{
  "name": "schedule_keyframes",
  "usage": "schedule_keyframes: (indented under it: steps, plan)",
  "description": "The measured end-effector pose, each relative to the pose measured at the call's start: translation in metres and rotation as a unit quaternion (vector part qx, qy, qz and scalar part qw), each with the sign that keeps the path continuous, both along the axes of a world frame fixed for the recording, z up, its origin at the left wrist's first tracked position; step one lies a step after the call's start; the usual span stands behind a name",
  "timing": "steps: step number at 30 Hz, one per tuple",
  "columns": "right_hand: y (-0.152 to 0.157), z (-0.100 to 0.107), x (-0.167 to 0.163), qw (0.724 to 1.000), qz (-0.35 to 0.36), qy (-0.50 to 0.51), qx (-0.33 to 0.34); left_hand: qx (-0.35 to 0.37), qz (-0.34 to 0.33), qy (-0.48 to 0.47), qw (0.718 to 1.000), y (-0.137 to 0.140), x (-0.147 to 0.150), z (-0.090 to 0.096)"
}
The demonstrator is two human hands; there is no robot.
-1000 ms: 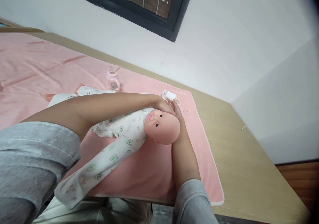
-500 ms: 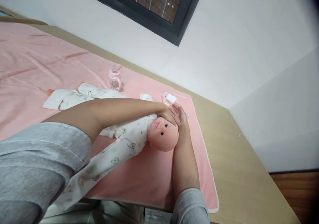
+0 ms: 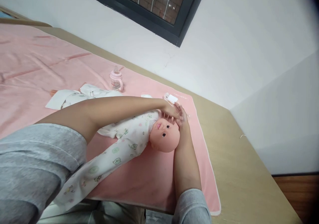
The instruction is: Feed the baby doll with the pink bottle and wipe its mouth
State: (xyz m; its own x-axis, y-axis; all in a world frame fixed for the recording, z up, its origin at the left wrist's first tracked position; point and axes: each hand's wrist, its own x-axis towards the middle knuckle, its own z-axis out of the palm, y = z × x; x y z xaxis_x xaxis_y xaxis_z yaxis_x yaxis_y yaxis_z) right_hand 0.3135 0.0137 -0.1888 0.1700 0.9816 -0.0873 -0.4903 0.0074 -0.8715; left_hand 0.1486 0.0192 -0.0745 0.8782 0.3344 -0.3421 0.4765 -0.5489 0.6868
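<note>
A baby doll [image 3: 164,137] in a white patterned outfit lies face up on a pink blanket [image 3: 147,176], its head to the right. My left forearm crosses above the doll's body. Beside the doll's head my left hand [image 3: 170,110] is stretched out, fingers apart, with its fingertips at the palm of my right hand. Past the top of the head my right hand [image 3: 183,115] is open, palm turned toward the head, fingers extended. The inner wrist lies close to the doll's head. Part of the doll's torso and one arm are hidden under my left arm.
A pink baby bottle [image 3: 116,79] with a handle stands behind the doll's legs. Just beyond my hands lies a small clear packet with a white label [image 3: 171,98]. The wooden table [image 3: 231,151] shows right of the blanket; a white wall and dark window frame [image 3: 171,35] rise behind.
My left hand has shifted slightly right, and its fingers now show spread beside the doll's head, meeting my right palm. The whole view has shifted a little; the doll looks unchanged.
</note>
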Motion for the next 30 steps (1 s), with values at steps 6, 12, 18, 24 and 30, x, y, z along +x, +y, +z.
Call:
schedule_keyframes:
  steps: [6, 12, 18, 24, 30]
  plan:
    - [0.001, 0.002, 0.000, 0.999, 0.026, 0.024, 0.029, 0.112, 0.088, -0.019, 0.990, 0.015, -0.029, 0.025]
    - [-0.008, 0.010, -0.002, 0.998, 0.024, 0.045, 0.043, 0.215, 0.160, -0.083, 0.960, 0.003, -0.066, 0.038]
    - [-0.023, 0.043, -0.006, 0.995, -0.026, 0.023, 0.097, 0.209, 0.219, -0.190, 0.934, -0.012, -0.090, 0.035]
    - [-0.053, 0.103, -0.011, 0.961, 0.035, -0.171, 0.214, 0.136, 0.203, -0.312, 0.918, -0.026, -0.100, 0.032]
    - [-0.080, 0.147, -0.037, 0.909, 0.134, -0.297, 0.261, 0.082, 0.113, -0.364, 0.921, -0.043, -0.112, 0.037]
